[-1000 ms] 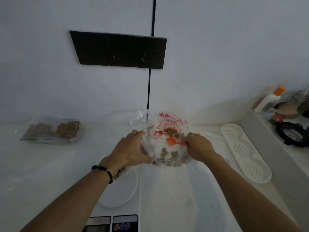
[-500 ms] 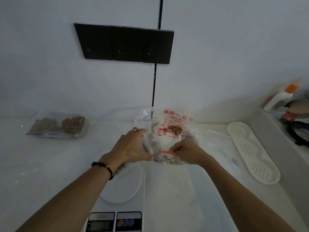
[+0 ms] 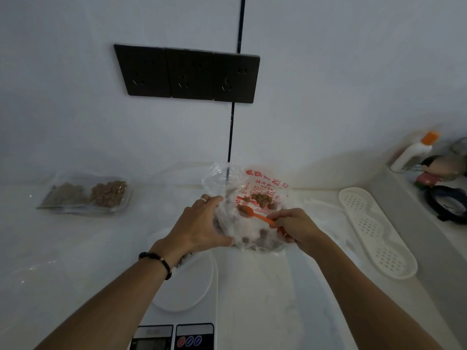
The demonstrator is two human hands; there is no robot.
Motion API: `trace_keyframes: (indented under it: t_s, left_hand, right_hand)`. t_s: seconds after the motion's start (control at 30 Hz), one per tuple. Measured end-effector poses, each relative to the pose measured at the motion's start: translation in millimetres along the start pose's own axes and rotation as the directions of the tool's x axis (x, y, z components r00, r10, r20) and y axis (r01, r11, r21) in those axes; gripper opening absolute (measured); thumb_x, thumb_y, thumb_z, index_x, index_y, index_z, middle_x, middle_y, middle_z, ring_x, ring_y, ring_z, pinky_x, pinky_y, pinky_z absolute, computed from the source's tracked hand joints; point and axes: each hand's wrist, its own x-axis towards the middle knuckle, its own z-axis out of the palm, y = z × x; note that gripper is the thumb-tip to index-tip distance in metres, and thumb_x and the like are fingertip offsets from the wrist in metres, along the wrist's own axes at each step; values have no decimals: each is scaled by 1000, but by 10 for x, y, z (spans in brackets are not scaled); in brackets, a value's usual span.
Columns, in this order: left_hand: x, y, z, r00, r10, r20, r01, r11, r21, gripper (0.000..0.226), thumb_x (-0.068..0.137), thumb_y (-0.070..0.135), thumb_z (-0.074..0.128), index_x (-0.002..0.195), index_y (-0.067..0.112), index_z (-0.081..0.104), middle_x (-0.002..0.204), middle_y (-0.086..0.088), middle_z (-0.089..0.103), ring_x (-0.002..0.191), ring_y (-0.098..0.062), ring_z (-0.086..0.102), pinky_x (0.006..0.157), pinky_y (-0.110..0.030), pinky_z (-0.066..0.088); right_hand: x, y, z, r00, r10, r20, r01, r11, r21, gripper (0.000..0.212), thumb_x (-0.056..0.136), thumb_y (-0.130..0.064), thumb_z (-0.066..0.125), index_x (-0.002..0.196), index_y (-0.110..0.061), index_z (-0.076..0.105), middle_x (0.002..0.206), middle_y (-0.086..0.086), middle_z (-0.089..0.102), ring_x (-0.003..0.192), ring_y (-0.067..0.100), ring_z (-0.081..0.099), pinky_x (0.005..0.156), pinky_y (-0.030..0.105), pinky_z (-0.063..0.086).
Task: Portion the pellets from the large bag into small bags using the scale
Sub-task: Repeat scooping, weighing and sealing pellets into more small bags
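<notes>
On the white counter [image 3: 75, 248], near the wall, stands the big bag [image 3: 252, 198], clear plastic with red print and brown pellets [image 3: 261, 199] inside. The left hand [image 3: 199, 226] grips the bag's left edge, thumb low and fingers curled over the rim, a ring on one finger and a dark bracelet [image 3: 158, 261] at the wrist. The right hand [image 3: 295, 227] pinches the handle of an orange spoon [image 3: 255, 214] whose bowl lies inside the bag's mouth with a few pellets on it. Just in front of the bag, partly under the left wrist, sits the white scale [image 3: 187, 286] with its round platform; its display and buttons show at the bottom edge. Well to the left lie small bags [image 3: 86, 195] already holding pellets. To the right lies a long white perforated tray [image 3: 376, 231]. On a raised ledge beyond it stand a white bottle [image 3: 414, 152] with an orange cap and a dark round object, too dim to tell. Three dark sockets [image 3: 188, 74] sit on the wall above.
</notes>
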Motion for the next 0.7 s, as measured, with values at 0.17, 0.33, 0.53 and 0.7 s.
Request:
trace_keyframes:
  t_s: [0.17, 0.33, 0.53, 0.7]
  left_hand:
    - [6, 62, -5, 1000, -13, -10, 14, 1000, 18, 105, 64, 55, 81, 148, 23, 26, 145, -1, 34, 130, -21, 39, 105, -38, 37]
    - [30, 134, -32, 998, -37, -44, 36, 999, -26, 104, 64, 52, 82, 147, 21, 28, 143, -4, 36, 130, -22, 36, 104, -41, 38]
    - [24, 196, -52, 997, -21, -75, 15, 997, -76, 104, 63, 54, 83, 147, 24, 29, 142, -3, 38, 128, -23, 39, 106, -43, 38]
    - [0, 180, -62, 997, -16, -70, 9, 996, -91, 103, 64, 55, 83, 147, 26, 29, 143, -3, 38, 128, -23, 42, 106, -41, 39]
  right_hand:
    - [-174, -164, -174, 997, -64, -40, 63, 998, -19, 32, 84, 12, 50, 90, -5, 75, 80, 16, 62, 56, 16, 44, 39, 20, 30]
    - [-393, -384, -221, 985, -174, 1, 174, 982, -70, 33, 84, 9, 50, 86, -9, 77, 76, 16, 60, 55, 15, 44, 42, 22, 28]
    - [-668, -607, 71, 922, -356, 152, 381, 764, -521, 25, 91, -4, 57, 94, -19, 78, 69, -11, 62, 61, 7, 48, 52, 13, 37]
    - [-760, -566, 226, 779, -574, 251, 485, 298, -822, 38, 92, -6, 46, 111, -27, 72, 101, -11, 64, 92, 15, 59, 70, 24, 48]
